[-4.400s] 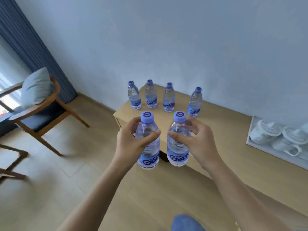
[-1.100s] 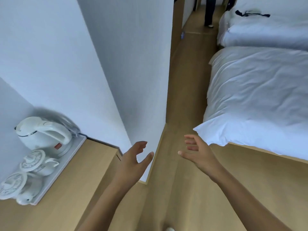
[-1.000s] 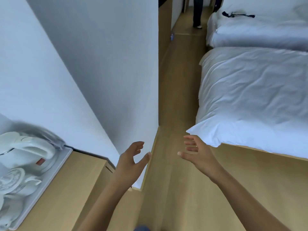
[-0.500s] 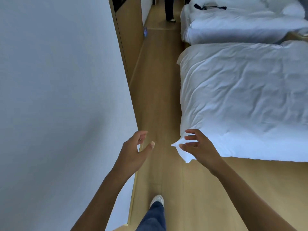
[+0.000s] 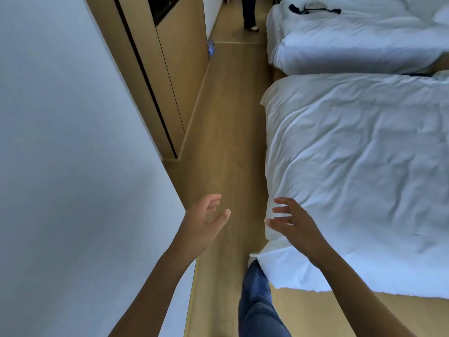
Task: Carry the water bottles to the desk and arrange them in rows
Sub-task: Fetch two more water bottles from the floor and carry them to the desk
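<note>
Two hands reach forward over a wooden floor [image 5: 230, 132], and both are empty: the left hand [image 5: 201, 224] has its fingers loosely spread and its thumb out, and the right hand [image 5: 294, 222] has its fingers relaxed and apart, with nothing held in either. Taking the nearer bed [image 5: 359, 166] as the landmark, the right hand hangs in front of the foot corner of its white duvet, and the left hand is off to the left of that corner, over the strip of floor between the bed and the white wall [image 5: 73, 166]. Two beds show in all: the second bed [image 5: 352, 45] lies beyond the nearer one, also in white, with a dark item lying on top that is too small to make out. One water bottle [image 5: 211, 47] can be seen, small and blurred, on the floor far past the nearer bed, at the foot of the wooden cabinet [image 5: 179, 69] that runs along the wall on the left. Further still past that bed stands a second person's legs [image 5: 249, 13] in dark trousers. Below the nearer bed's corner, one leg in blue jeans [image 5: 257, 300] steps forward.
</note>
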A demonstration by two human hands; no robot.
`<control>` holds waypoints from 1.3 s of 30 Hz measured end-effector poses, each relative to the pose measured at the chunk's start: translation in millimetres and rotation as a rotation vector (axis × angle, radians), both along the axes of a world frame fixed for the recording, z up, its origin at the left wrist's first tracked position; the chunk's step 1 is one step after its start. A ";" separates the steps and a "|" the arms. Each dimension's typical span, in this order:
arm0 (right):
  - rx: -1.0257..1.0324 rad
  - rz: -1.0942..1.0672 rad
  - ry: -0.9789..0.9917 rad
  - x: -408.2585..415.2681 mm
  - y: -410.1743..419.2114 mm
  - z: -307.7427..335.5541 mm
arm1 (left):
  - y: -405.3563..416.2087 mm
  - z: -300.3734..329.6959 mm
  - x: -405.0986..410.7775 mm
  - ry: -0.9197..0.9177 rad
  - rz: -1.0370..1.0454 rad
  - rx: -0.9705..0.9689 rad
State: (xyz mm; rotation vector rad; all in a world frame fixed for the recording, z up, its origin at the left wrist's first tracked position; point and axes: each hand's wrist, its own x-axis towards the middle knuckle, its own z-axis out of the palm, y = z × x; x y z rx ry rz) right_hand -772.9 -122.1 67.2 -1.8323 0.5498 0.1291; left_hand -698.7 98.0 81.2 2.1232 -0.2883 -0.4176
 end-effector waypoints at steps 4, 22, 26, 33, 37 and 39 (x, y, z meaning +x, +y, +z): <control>-0.011 -0.005 -0.027 82.7 -55.0 -1.5 | -55.7 1.4 80.0 0.001 0.022 -0.035; 0.094 -0.077 0.071 414.2 -192.6 -3.7 | -182.2 -24.4 372.9 0.188 0.279 -0.118; 0.094 -0.102 0.102 500.5 -210.6 -15.0 | -197.9 -36.6 462.8 0.212 0.268 -0.111; 0.117 -0.162 0.128 637.4 -234.2 -21.4 | -213.2 -33.4 619.1 0.182 0.209 -0.043; 0.101 -0.139 0.138 707.0 -253.4 -26.2 | -235.3 -32.1 691.6 0.166 0.200 -0.016; 0.085 -0.116 0.149 739.5 -268.3 -30.0 | -252.8 -36.2 721.3 0.184 0.189 0.001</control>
